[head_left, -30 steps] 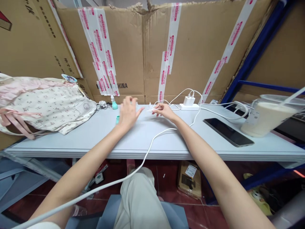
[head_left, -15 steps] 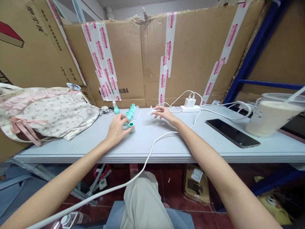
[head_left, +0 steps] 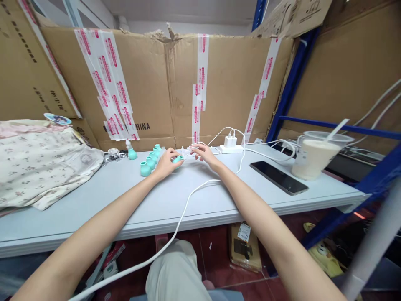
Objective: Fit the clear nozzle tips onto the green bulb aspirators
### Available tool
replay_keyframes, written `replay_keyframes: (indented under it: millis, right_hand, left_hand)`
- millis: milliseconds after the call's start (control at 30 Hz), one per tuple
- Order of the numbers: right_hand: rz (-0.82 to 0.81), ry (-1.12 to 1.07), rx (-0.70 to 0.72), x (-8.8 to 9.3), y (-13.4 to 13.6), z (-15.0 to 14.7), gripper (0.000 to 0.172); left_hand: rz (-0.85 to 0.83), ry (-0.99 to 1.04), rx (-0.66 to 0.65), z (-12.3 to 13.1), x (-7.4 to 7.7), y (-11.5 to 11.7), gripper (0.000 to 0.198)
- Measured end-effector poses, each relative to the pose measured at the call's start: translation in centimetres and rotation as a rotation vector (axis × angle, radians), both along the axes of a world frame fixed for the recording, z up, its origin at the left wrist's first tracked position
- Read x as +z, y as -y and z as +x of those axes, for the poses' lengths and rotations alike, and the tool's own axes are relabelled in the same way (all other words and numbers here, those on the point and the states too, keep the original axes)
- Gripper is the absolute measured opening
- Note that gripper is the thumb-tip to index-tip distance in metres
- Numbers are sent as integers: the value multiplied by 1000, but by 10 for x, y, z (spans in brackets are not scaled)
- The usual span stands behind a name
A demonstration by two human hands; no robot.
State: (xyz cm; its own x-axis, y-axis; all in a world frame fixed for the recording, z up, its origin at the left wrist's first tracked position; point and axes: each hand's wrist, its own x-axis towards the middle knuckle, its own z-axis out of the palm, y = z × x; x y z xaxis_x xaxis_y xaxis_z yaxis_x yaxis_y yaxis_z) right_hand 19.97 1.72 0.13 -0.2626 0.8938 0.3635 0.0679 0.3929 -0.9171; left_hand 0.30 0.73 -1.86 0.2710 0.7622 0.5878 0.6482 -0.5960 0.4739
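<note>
Gripping a teal bulb (head_left: 177, 159) near the frame centre: left hand (head_left: 167, 164), fingers closed round it just above the worktop (head_left: 206, 200). Bulb looks tilted, not upright; long axis seems to slant up and right in frame, mouth turned toward the right hand (head_left: 205, 155).

Right hand is just right of it, fingers bent, tips at a small clear piece (head_left: 187, 153). Too small to tell if that's pinched or only touched. Its long axis can't be read either.

Key relation, my read: bulb mouth vs clear piece. Clear piece sits just up and right of the mouth, right hand nearer to it, left hand owns the bulb. Can't tell if the two parts touch.

Spare bulbs (head_left: 145, 169): five in a slanting row left of centre, upright, mouths up, left hand nearer. One more bulb with a pale tip (head_left: 132, 154) stands upright farther left, by the cardboard (head_left: 147, 96), apart from both hands.
</note>
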Motion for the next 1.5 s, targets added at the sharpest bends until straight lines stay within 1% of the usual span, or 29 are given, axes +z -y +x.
replay_keyframes:
  millis: [133, 233, 367, 467, 567, 667, 733, 833, 967, 1133, 1233, 1333, 1433, 1500]
  right_hand:
    - [57, 69, 98, -7, 0, -9, 41]
    - [106, 125, 109, -11, -1, -10, 43]
    - [219, 245, 81, -11, -2, -6, 42]
    - [383, 431, 55, -7, -1, -1, 34]
    - [532, 658, 19, -4, 1, 3, 27]
    - [612, 853, -10, -3, 5, 4, 22]
    - [646, 932, -12, -3, 9, 2, 18]
    - [662, 980, -10, -2, 13, 0, 15]
    - [651, 1022, -2, -1, 16, -3, 16]
    - [619, 1035, -19, -4, 19, -7, 17]
    - [623, 987, -32, -9, 18, -8, 19]
    - [579, 898, -50, -14, 15, -8, 22]
    - [529, 855, -43, -14, 13, -8, 22]
    - [515, 854, -18, -13, 13, -8, 21]
  left_hand:
    - [-35, 27, -46, -2, -1, 9, 28]
    - [-59, 45, -69, -1, -1, 8, 26]
    - [4, 28, -62, 1, -3, 8, 28]
    - [32, -41, -64, 0, -5, 11, 30]
    - [-23, -121, -50, -3, -8, 12, 35]
    - [-89, -194, -17, -5, -11, 12, 39]
    - [-96, -237, 23, -5, -11, 13, 40]
    - [-78, -315, 92, -4, -10, 17, 42]
    - [-45, -437, 177, 0, -8, 23, 43]
    - [-4, -550, 140, 0, -8, 25, 39]
    - [-7, -538, 131, -3, -8, 22, 39]
    - [-30, -494, 134, -3, -8, 21, 39]
    - [-81, -396, 129, -2, -6, 21, 40]
    - [-114, -336, 86, -2, -6, 20, 39]
